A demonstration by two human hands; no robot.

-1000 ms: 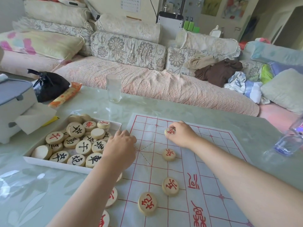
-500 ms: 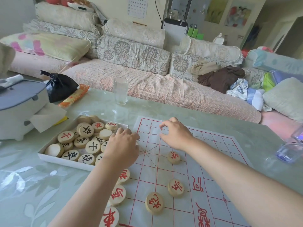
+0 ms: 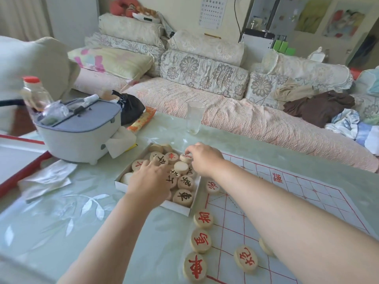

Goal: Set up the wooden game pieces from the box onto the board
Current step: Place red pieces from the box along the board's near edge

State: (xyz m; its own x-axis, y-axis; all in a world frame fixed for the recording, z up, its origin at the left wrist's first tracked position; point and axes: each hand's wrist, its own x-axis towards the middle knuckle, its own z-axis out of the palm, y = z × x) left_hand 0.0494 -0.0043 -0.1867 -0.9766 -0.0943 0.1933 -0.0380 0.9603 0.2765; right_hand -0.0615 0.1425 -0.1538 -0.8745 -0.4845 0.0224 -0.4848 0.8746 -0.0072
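Note:
A shallow white box [image 3: 178, 208] holds several round wooden pieces with black or red characters. My left hand [image 3: 149, 181] lies palm down over the box's left half, its fingertips among the pieces and hiding what is under them. My right hand [image 3: 202, 158] reaches across to the box's far right corner, thumb and fingers pinched on a red-marked piece [image 3: 185, 158]. The white board with a red grid [image 3: 287, 201] lies right of the box. Red pieces stand along its left edge [image 3: 203, 219], and another piece [image 3: 245, 258] sits further in.
An empty glass [image 3: 194, 117] stands beyond the box. A grey-lidded white container [image 3: 80, 136], a black bag [image 3: 131, 109] and an orange packet [image 3: 141, 119] are at the left. Tissues [image 3: 47, 179] and a red-edged tray [image 3: 20, 171] lie near the left. A sofa [image 3: 246, 119] runs behind the table.
My right hand left the board and moved left to the box, closing on a red-marked piece. My left hand slid further over the box. The view swung left.

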